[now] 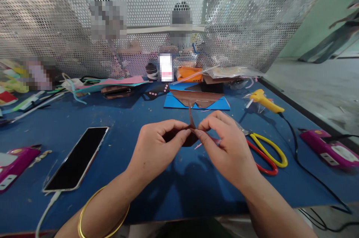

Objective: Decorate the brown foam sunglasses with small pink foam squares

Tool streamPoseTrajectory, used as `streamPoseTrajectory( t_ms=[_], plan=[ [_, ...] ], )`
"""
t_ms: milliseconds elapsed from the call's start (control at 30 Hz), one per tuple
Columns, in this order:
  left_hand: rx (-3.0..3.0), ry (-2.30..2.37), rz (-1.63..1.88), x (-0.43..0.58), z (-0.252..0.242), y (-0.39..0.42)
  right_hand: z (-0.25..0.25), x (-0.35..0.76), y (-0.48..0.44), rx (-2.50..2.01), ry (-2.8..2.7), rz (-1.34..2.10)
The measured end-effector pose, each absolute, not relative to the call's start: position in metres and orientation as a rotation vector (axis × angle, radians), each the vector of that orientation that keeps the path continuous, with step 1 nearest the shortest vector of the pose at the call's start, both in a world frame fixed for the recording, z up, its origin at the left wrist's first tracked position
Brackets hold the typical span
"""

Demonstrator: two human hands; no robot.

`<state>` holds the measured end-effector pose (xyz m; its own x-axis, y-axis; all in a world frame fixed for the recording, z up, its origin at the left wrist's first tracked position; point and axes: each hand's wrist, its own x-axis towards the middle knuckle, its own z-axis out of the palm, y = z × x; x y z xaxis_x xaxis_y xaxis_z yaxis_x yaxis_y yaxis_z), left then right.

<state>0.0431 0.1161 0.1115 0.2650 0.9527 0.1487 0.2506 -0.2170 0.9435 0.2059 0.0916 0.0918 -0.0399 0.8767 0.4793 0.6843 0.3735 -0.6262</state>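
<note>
Near the middle of the blue table, a small brown piece of paper or thin sheet (190, 141) is pinched between both hands, with a narrow strip of it sticking up. My left hand (161, 144) grips its left side, thumb against the fingers, and a gold bangle circles that wrist. My right hand (224, 142) pinches the other side, its fingertips almost meeting the left ones. Much of the piece is hidden behind the fingers. Just beyond lie a larger cut brown sheet (200, 98) and a blue sheet (169, 102). Scissors (269, 152) with red and yellow handles lie beside my right hand.
A yellow glue gun (266, 102) with a black cord lies at right, near a purple power strip (329, 148). At left are a plugged-in phone (77, 159) and another purple strip (19, 163). Papers (120, 82) and an orange packet (189, 74) line the perforated screen (238, 17).
</note>
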Motion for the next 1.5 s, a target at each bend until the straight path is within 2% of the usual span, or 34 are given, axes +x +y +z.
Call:
streamPoseTrajectory(
  t_ms=[200,367,667,1000,1133,1233,1333,1400,1467,1500],
  plan=[
    [1.562,1.146,0.971,0.042,0.109,0.118,0.093,0.208,0.092,-1.357,-1.740,0.273],
    [1.311,1.185,0.933,0.037,0.107,0.125,0.094,0.229,0.089,-1.439,-1.615,0.107],
    [1.131,1.084,1.066,0.032,0.095,0.138,0.029,0.334,0.060,-2.178,-1.915,-0.287],
    [1.058,1.058,1.145,0.033,0.096,0.137,0.007,0.354,0.069,-2.273,-2.120,-0.306],
    [1.043,1.076,1.162,0.032,0.099,0.136,0.007,0.363,0.073,-2.332,-2.010,-0.120],
    [1.034,1.079,1.175,0.032,0.101,0.135,0.011,0.358,0.060,-2.173,-1.742,0.117],
    [1.054,1.060,1.183,0.034,0.101,0.135,0.019,0.339,0.038,-1.870,-1.347,0.523],
    [1.098,1.066,1.199,0.034,0.100,0.134,0.026,0.321,0.023,-1.574,-1.166,0.923],
    [1.155,1.070,1.237,0.035,0.098,0.133,0.034,0.300,0.011,-1.330,-1.118,1.274],
    [1.178,1.066,1.257,0.035,0.097,0.133,0.038,0.290,0.006,-1.272,-1.129,1.345]
  ],
)
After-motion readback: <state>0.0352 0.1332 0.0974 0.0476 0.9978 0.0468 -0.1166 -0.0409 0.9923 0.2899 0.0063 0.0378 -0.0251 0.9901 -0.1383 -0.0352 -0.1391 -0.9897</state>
